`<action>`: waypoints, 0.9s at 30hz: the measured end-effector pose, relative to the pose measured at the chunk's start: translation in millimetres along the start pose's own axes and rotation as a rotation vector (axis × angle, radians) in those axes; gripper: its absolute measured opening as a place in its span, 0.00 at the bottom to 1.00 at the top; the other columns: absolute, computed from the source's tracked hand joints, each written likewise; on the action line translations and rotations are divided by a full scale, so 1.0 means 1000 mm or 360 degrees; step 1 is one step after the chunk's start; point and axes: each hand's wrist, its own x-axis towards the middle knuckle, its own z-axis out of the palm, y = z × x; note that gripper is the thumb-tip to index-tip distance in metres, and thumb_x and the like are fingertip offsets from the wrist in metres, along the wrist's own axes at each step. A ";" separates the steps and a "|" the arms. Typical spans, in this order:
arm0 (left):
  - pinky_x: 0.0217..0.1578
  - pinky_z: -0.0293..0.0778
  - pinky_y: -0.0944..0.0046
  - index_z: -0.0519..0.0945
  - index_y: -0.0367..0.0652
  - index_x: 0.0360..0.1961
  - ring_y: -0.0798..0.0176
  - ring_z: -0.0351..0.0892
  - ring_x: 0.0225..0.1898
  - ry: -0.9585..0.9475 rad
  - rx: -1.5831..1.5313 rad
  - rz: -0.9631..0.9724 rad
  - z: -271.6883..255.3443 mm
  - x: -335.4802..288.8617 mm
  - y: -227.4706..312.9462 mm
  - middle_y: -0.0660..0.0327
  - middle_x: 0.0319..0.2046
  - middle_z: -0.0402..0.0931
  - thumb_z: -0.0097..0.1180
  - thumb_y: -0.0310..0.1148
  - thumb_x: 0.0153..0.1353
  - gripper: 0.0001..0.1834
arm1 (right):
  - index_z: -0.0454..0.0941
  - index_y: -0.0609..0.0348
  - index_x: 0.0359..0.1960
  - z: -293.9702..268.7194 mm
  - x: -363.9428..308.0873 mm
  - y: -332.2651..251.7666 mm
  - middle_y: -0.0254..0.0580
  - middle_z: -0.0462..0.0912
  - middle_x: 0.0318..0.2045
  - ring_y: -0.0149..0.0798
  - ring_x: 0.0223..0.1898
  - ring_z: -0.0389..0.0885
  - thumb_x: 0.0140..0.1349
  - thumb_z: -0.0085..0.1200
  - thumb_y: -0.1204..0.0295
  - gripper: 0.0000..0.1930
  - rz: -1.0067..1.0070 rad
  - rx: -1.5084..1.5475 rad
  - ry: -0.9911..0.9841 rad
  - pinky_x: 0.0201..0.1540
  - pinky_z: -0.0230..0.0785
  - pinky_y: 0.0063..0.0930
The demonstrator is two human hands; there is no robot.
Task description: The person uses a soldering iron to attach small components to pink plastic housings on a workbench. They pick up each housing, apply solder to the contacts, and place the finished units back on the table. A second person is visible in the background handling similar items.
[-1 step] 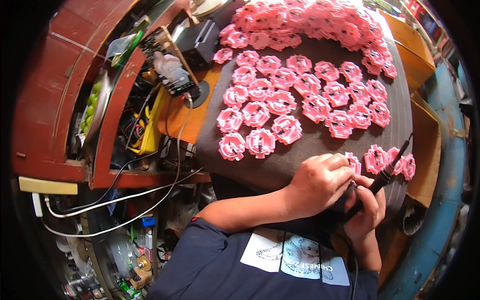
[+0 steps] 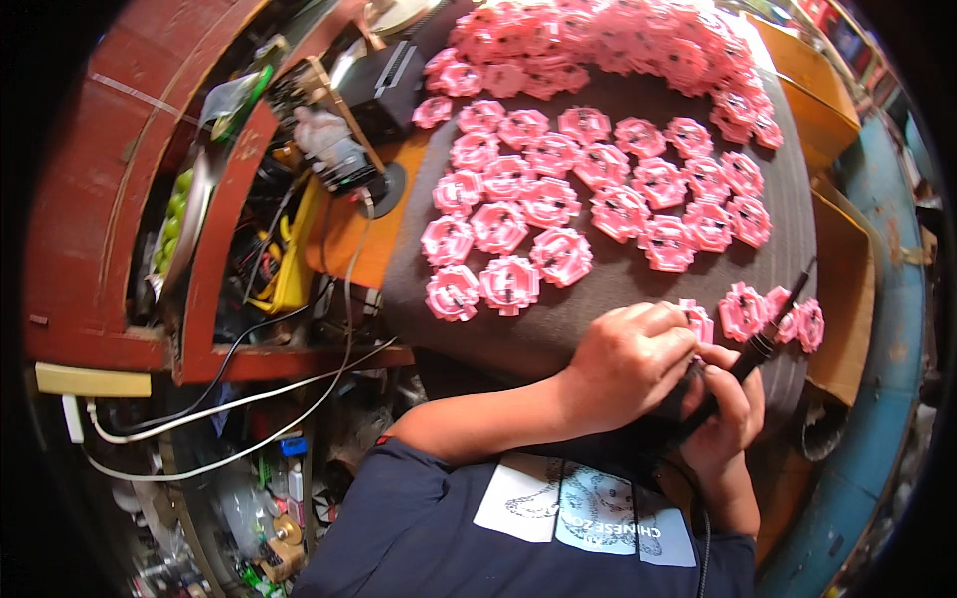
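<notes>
So the left hand (image 2: 633, 354) has its fingers closed on a pink part (image 2: 696, 321) at the near right of the grey cloth (image 2: 598, 299), and most of that part sticks out past the fingertips on the far side. The right hand (image 2: 728, 409) is wrapped round a black pen-shaped tool (image 2: 760, 349), thin end pointing up and away to the far right. Its thumb and finger also come together right by the left fingertips; can't tell if there's something small pinched in there, too tiny to make out. A dark cord (image 2: 705, 528) runs down on the near side of that hand.

Just right of the held part there's a short row of pink parts (image 2: 742, 311), partly behind the tool. Loads more loose parts (image 2: 618, 211) are laid out in rough rows across the middle of the cloth, with black bits on them, and a big heap (image 2: 598, 50) sits at the far edge. Off to the far left there's a propped-up phone (image 2: 334, 154) with a cable plugged in, and a cardboard box (image 2: 842, 299) is on the right.
</notes>
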 end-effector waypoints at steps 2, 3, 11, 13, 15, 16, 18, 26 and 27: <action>0.43 0.82 0.53 0.89 0.46 0.46 0.50 0.86 0.41 0.0000 -0.0026 -0.0011 0.000 0.001 0.000 0.56 0.39 0.83 0.70 0.26 0.58 0.14 | 0.74 0.62 0.56 0.003 0.006 0.003 0.62 0.86 0.49 0.50 0.38 0.87 0.64 0.63 0.79 0.19 -0.0077 0.0017 0.0069 0.41 0.79 0.42; 0.42 0.82 0.53 0.90 0.48 0.48 0.51 0.86 0.40 -0.0017 -0.0041 -0.0031 0.000 0.001 0.001 0.57 0.39 0.83 0.71 0.25 0.57 0.16 | 0.77 0.63 0.55 0.006 0.009 0.005 0.60 0.87 0.49 0.48 0.32 0.86 0.57 0.63 0.83 0.22 -0.0140 0.0045 0.0133 0.37 0.78 0.41; 0.37 0.81 0.55 0.89 0.43 0.45 0.50 0.85 0.36 -0.0035 -0.0012 -0.0067 0.000 0.003 0.003 0.57 0.38 0.83 0.71 0.24 0.57 0.13 | 0.77 0.64 0.54 0.005 0.013 0.003 0.56 0.86 0.39 0.52 0.33 0.86 0.55 0.66 0.85 0.23 0.0036 0.0157 0.0185 0.34 0.79 0.41; 0.35 0.81 0.55 0.87 0.41 0.42 0.50 0.85 0.35 -0.0015 -0.0013 -0.0056 -0.001 0.005 0.005 0.56 0.37 0.83 0.71 0.23 0.57 0.11 | 0.73 0.62 0.54 -0.001 0.005 0.002 0.56 0.85 0.37 0.50 0.30 0.85 0.70 0.63 0.75 0.16 0.0044 0.0216 0.0232 0.32 0.78 0.41; 0.36 0.81 0.55 0.87 0.40 0.41 0.50 0.86 0.35 -0.0016 -0.0014 -0.0045 -0.001 0.005 0.005 0.56 0.37 0.83 0.71 0.22 0.56 0.11 | 0.71 0.60 0.55 -0.011 0.002 0.002 0.54 0.85 0.36 0.46 0.29 0.84 0.71 0.63 0.71 0.17 -0.0007 0.0260 0.0246 0.31 0.77 0.39; 0.36 0.81 0.55 0.87 0.40 0.41 0.50 0.86 0.34 0.0001 -0.0012 -0.0036 -0.002 0.006 0.005 0.56 0.37 0.83 0.71 0.22 0.56 0.11 | 0.71 0.59 0.56 -0.015 -0.001 0.003 0.51 0.85 0.35 0.44 0.28 0.84 0.73 0.61 0.68 0.16 -0.0026 0.0230 0.0242 0.31 0.76 0.38; 0.35 0.82 0.55 0.87 0.40 0.40 0.51 0.86 0.34 0.0002 0.0000 -0.0048 -0.003 0.005 0.005 0.56 0.37 0.83 0.71 0.22 0.55 0.11 | 0.71 0.59 0.60 -0.023 -0.006 0.009 0.51 0.85 0.35 0.44 0.29 0.84 0.77 0.58 0.57 0.22 -0.0093 0.0262 0.0223 0.32 0.77 0.40; 0.34 0.82 0.56 0.86 0.40 0.39 0.52 0.86 0.33 0.0009 0.0032 -0.0028 0.001 0.005 0.003 0.56 0.36 0.82 0.71 0.21 0.55 0.10 | 0.80 0.65 0.52 -0.040 -0.015 0.010 0.48 0.80 0.32 0.44 0.25 0.76 0.74 0.59 0.51 0.25 -0.0066 0.0281 0.0333 0.27 0.69 0.37; 0.34 0.82 0.57 0.86 0.40 0.39 0.52 0.86 0.33 0.0010 0.0028 -0.0032 0.001 0.004 0.003 0.56 0.35 0.82 0.71 0.21 0.55 0.10 | 0.81 0.62 0.49 -0.045 -0.014 0.007 0.44 0.80 0.29 0.42 0.24 0.75 0.73 0.59 0.57 0.19 -0.0073 0.0263 0.0304 0.25 0.67 0.35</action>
